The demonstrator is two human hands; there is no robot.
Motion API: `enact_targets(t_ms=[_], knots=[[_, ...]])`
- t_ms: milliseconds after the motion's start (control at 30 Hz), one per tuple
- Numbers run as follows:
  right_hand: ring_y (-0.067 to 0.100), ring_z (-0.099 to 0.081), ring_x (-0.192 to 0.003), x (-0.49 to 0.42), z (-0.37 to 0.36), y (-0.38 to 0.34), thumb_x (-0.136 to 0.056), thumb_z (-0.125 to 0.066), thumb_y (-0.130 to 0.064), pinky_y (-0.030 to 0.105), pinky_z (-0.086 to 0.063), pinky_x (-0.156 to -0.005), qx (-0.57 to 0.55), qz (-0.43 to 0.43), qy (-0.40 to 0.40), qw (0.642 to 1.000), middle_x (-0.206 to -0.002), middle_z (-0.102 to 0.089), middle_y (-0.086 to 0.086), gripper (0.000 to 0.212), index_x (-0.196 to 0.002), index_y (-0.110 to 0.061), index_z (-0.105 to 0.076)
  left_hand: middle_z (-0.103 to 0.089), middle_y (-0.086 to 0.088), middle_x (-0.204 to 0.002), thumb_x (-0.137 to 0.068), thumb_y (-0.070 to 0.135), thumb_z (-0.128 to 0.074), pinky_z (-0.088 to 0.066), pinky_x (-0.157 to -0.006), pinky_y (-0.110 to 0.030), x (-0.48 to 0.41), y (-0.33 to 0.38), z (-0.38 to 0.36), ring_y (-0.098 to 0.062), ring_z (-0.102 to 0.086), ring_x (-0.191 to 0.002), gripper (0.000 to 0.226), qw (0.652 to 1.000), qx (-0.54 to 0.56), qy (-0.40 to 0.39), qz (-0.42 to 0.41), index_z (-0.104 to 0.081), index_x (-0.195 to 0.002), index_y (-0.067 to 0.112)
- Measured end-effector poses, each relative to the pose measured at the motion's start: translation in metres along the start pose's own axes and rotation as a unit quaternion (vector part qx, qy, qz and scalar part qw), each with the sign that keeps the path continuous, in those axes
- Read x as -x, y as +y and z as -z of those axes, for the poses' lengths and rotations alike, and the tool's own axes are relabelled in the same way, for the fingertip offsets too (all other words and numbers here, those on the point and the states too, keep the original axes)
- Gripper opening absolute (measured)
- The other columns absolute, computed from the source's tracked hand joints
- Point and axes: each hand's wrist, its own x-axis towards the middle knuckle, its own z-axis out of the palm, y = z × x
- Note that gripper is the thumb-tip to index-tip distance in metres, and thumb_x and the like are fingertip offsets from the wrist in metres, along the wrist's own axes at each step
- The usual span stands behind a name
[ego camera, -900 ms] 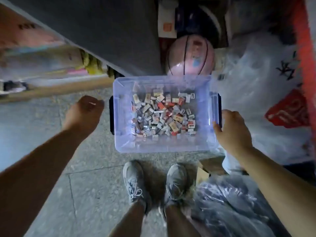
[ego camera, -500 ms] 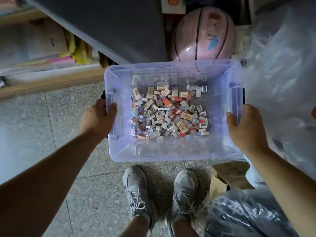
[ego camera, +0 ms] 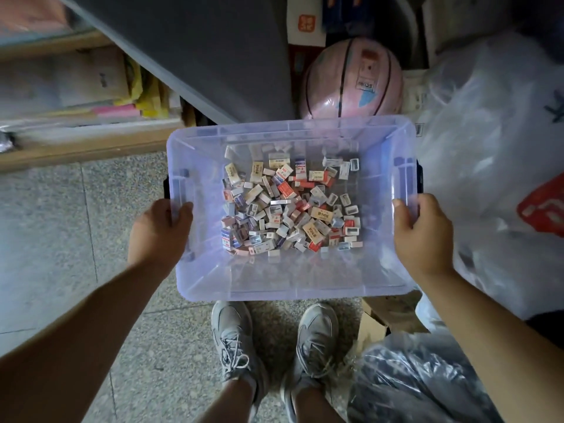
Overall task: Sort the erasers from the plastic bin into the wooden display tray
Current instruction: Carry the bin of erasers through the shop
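Where I had only been reaching, my left grip (ego camera: pixel 158 230) and right grip (ego camera: pixel 422 236) now clasp the side rims of the plastic bin (ego camera: pixel 290 283), its erasers (ego camera: pixel 290 209) ready for carrying.

2 bare forearms extended forward and down. Grip: left hand (ego camera: pixel 158 230) curled on left rim of bin (ego camera: pixel 290 280), thumb inside wall; right hand (ego camera: pixel 424 236) curled on right rim, thumb inside wall.

Dim and slightly grainy overall. Cool bluish sheen on the plastic bin (ego camera: pixel 290 279) between the two grips; erasers (ego camera: pixel 290 209) inside sharp. Soft glare on the wrapped basketball (ego camera: pixel 351 83) beyond the grip. Smeared, blurry shelf (ego camera: pixel 76 148) far left of it; bent lines toward the edges.
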Motion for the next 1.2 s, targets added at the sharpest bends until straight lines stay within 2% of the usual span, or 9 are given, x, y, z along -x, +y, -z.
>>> enact_targets(t_ms=[133, 267, 433, 567, 633, 800, 967, 1067, 1200], knots=[[0.016, -0.042, -0.058, 0.014, 0.037, -0.042, -0.1, -0.061, -0.023, 0.023, -0.028, -0.053, -0.027, 0.0, -0.016, 1.0, -0.074, -0.05, -0.002, 0.019, -0.09, -0.01, -0.054, -0.055, -0.007, -0.064, -0.1, 0.029, -0.062, -0.031, -0.052, -0.035, 0.031, 0.002, 0.045, -0.035, -0.052, -0.06, 0.032, 0.999, 0.02, 0.014, 0.021, -0.054, -0.078, 0.008], [0.023, -0.048, -0.063, 0.03, 0.081, -0.084, -0.1, -0.06, -0.025, 0.03, -0.035, -0.062, -0.042, -0.016, -0.053, 0.998, -0.072, -0.052, -0.002, 0.019, -0.087, -0.017, -0.049, -0.054, -0.005, -0.061, -0.098, 0.026, -0.062, -0.033, -0.05, -0.028, 0.069, 0.007, 0.101, -0.022, -0.051, -0.056, 0.031, 0.997, 0.053, 0.02, 0.06, -0.049, -0.072, 0.014], [0.03, -0.053, -0.063, 0.048, 0.133, -0.142, -0.099, -0.058, -0.032, 0.037, -0.041, -0.059, -0.036, -0.021, -0.093, 0.995, -0.067, -0.055, -0.006, 0.022, -0.084, -0.017, -0.051, -0.05, -0.007, -0.057, -0.096, 0.024, -0.063, -0.036, -0.053, -0.034, 0.131, 0.0, 0.172, -0.028, -0.048, -0.054, 0.036, 0.986, 0.102, 0.042, 0.128, -0.043, -0.068, 0.014], [0.023, -0.05, -0.059, 0.062, 0.168, -0.194, -0.099, -0.059, -0.03, 0.036, -0.037, -0.057, -0.034, 0.023, -0.129, 0.991, -0.065, -0.053, -0.006, 0.025, -0.079, -0.02, -0.048, -0.052, -0.008, -0.056, -0.094, 0.025, -0.062, -0.036, -0.052, -0.033, 0.186, -0.013, 0.222, -0.03, -0.049, -0.055, 0.034, 0.972, 0.119, 0.071, 0.19, -0.046, -0.068, 0.011], [0.027, -0.05, -0.061, 0.07, 0.185, -0.228, -0.099, -0.059, -0.029, 0.036, -0.037, -0.058, -0.025, 0.052, -0.149, 0.987, -0.066, -0.054, -0.005, 0.024, -0.08, -0.019, -0.049, -0.051, -0.007, -0.055, -0.094, 0.023, -0.063, -0.035, -0.052, -0.032, 0.218, -0.02, 0.251, -0.029, -0.048, -0.054, 0.034, 0.964, 0.131, 0.097, 0.212, -0.046, -0.067, 0.01], [0.029, -0.053, -0.068, 0.1, 0.208, -0.324, -0.099, -0.06, -0.026, 0.038, -0.043, -0.063, -0.013, 0.124, -0.202, 0.971, -0.075, -0.059, 0.005, 0.02, -0.087, -0.011, -0.055, -0.045, 0.002, -0.053, -0.094, 0.021, -0.064, -0.031, -0.053, -0.036, 0.297, -0.056, 0.312, -0.022, -0.042, -0.052, 0.04, 0.929, 0.167, 0.153, 0.291, -0.04, -0.062, 0.017], [0.031, -0.045, -0.065, 0.148, 0.209, -0.443, -0.099, -0.062, -0.024, 0.036, -0.032, -0.06, -0.004, 0.211, -0.269, 0.94, -0.067, -0.05, -0.002, 0.024, -0.082, -0.012, -0.05, -0.052, -0.003, -0.057, -0.094, 0.022, -0.064, -0.031, -0.051, -0.036, 0.377, -0.109, 0.382, -0.024, -0.049, -0.055, 0.036, 0.878, 0.188, 0.21, 0.388, -0.047, -0.064, 0.011], [0.032, -0.048, -0.067, 0.168, 0.198, -0.49, -0.098, -0.061, -0.027, 0.037, -0.035, -0.061, 0.001, 0.237, -0.288, 0.928, -0.068, -0.051, -0.002, 0.023, -0.082, -0.014, -0.05, -0.054, -0.002, -0.059, -0.094, 0.026, -0.062, -0.032, -0.053, -0.036, 0.398, -0.134, 0.411, -0.028, -0.054, -0.058, 0.034, 0.861, 0.203, 0.228, 0.407, -0.051, -0.066, 0.011], [0.032, -0.05, -0.066, 0.228, 0.174, -0.58, -0.097, -0.063, -0.027, 0.037, -0.037, -0.06, -0.002, 0.295, -0.307, 0.905, -0.068, -0.053, 0.002, 0.023, -0.08, -0.016, -0.051, -0.058, -0.001, -0.063, -0.095, 0.026, -0.062, -0.033, -0.055, -0.036, 0.436, -0.191, 0.464, -0.02, -0.054, -0.06, 0.029, 0.824, 0.209, 0.265, 0.454, -0.057, -0.07, 0.011]])
